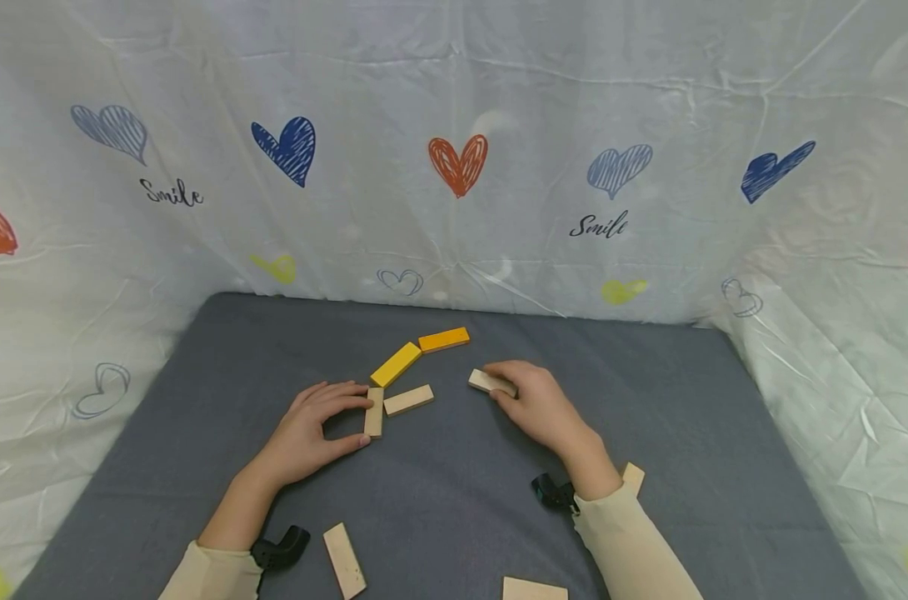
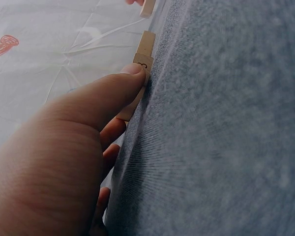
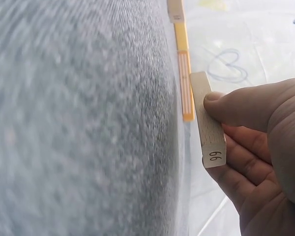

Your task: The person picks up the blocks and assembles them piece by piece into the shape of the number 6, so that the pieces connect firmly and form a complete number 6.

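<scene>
My left hand (image 1: 304, 435) pinches a plain wooden block (image 1: 375, 422) between thumb and fingertips, lengthwise at the table's left-centre. Its end shows a printed digit in the left wrist view. Touching its right side is another plain block (image 1: 411, 401), lying at a slant. Beyond its far end a yellow block (image 1: 396, 364) lies angled, followed by an orange block (image 1: 444, 339); together they form a bent line. To the right, my right hand (image 1: 540, 408) holds a pale wooden block (image 3: 210, 118) between thumb and fingers, its end marked 66. In the right wrist view, striped orange shows on the orange block's side.
Nearer me, a loose wooden block (image 1: 345, 560) lies by the left wrist's black camera (image 1: 280, 548). Another block (image 1: 535, 589) sits at the bottom edge of the head view, and one (image 1: 633, 477) is partly hidden behind the right forearm. A white curtain with hearts (image 1: 457, 167) surrounds the grey-covered table (image 1: 686, 400).
</scene>
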Action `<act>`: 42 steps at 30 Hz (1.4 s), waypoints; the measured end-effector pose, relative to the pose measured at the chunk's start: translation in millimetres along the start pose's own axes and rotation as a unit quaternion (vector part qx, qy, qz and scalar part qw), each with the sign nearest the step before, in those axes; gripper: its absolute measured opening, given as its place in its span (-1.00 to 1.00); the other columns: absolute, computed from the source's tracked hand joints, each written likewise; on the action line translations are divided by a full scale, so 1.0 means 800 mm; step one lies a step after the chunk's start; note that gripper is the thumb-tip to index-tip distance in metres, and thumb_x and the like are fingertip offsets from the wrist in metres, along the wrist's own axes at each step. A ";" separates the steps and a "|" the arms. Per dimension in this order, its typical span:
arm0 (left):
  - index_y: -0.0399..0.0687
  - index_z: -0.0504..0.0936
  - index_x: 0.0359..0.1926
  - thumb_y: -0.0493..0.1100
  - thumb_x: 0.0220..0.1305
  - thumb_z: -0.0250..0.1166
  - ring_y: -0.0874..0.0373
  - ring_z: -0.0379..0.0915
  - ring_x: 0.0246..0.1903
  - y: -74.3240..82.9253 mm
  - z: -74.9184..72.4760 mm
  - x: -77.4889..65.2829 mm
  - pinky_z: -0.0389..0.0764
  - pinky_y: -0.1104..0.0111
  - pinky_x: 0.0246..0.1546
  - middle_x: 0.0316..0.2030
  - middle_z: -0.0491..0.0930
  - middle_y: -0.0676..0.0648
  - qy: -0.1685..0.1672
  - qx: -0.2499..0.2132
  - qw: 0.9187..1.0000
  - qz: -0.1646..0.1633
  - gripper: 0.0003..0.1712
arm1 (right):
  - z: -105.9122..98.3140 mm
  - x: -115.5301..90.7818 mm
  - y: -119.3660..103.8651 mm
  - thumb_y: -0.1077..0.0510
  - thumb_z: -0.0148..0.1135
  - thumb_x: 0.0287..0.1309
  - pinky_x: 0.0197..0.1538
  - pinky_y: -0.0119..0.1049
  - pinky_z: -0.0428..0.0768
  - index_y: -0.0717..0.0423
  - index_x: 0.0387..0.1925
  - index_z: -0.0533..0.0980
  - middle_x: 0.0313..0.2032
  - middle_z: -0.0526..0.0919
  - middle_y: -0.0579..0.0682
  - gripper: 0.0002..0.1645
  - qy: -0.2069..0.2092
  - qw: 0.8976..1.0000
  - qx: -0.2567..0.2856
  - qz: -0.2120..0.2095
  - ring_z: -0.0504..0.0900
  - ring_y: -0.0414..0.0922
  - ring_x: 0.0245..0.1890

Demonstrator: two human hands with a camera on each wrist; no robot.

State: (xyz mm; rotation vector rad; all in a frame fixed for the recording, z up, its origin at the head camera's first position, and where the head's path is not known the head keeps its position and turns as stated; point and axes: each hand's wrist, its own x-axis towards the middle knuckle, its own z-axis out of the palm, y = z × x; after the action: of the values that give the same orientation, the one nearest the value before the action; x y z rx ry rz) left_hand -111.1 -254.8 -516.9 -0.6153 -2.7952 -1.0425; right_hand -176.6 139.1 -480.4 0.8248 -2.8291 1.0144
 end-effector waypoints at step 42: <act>0.28 0.74 0.30 0.13 0.24 0.68 -0.14 0.36 0.53 0.000 0.000 0.000 0.02 -0.24 0.63 0.42 0.59 0.03 0.002 -0.005 1.000 0.002 -0.38 | 0.029 0.008 -0.021 0.23 0.45 0.46 0.25 -0.04 0.74 0.14 0.33 0.68 0.22 0.75 0.01 -0.54 -0.017 0.999 0.037 -0.036 0.72 -0.02 0.21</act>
State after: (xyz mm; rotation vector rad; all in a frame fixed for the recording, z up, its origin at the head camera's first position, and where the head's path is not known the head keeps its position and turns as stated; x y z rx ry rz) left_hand -111.3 -254.8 -517.4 -0.6199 -2.7850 -1.0577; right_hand -170.2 111.1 -487.7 0.9525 -2.7831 1.1108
